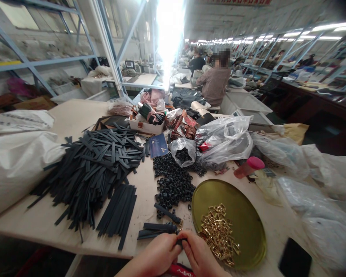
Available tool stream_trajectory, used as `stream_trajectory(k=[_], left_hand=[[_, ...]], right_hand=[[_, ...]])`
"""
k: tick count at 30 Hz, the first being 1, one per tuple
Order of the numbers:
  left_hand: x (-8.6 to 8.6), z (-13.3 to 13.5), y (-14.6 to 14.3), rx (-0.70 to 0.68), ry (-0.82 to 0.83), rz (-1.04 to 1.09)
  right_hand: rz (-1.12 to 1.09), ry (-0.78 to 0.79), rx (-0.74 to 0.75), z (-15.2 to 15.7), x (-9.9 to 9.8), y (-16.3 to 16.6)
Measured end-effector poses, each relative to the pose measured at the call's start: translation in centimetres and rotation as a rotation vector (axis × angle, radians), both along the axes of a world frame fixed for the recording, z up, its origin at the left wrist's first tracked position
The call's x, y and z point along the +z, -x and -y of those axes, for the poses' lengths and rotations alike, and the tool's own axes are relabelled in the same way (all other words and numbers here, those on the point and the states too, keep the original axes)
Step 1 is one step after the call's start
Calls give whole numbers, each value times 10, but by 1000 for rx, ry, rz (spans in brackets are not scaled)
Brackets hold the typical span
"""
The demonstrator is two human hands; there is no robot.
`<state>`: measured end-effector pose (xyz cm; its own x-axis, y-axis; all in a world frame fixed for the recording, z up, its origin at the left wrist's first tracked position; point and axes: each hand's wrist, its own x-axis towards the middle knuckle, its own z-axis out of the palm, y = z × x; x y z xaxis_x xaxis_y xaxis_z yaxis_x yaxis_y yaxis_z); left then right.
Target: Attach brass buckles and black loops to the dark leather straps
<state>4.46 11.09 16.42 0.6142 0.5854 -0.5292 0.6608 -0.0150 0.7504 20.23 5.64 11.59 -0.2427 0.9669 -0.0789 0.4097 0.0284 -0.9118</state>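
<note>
At the table's near edge my left hand (158, 254) and my right hand (197, 254) meet, fingers pinched together on a small black strap piece (179, 242). Just beyond them lie two finished black straps (157, 230) and one with a gold buckle (168, 213). A round gold dish (245, 215) to the right holds several gold buckles (219, 232). A heap of black rings (173, 182) lies behind the hands. A large pile of black straps (95, 169) spreads to the left.
White sacks (14, 161) sit at the left, clear plastic bags (227, 138) and a pink-capped bottle (249, 167) at the right. A black phone (294, 257) lies near the right edge. A seated person (215, 82) works farther back. Metal shelving (40, 61) stands at the left.
</note>
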Motion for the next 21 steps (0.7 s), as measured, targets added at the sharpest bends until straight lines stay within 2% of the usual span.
stream_trajectory(k=[3, 8, 13, 16, 21], left_hand=[[-1, 0, 0, -9, 43, -17], [-3, -9, 11, 75, 312, 60], [-9, -9, 13, 157, 495, 155], [-20, -5, 13, 258, 639, 256], [-44, -6, 22, 323, 827, 309]], right_hand=[[-98, 65, -12, 1, -8, 4], [-422, 313, -177, 0, -16, 11], [-398, 302, -201, 0, -13, 9], [-378, 291, -205, 4, -18, 11], [-392, 308, -249, 11, -29, 18]])
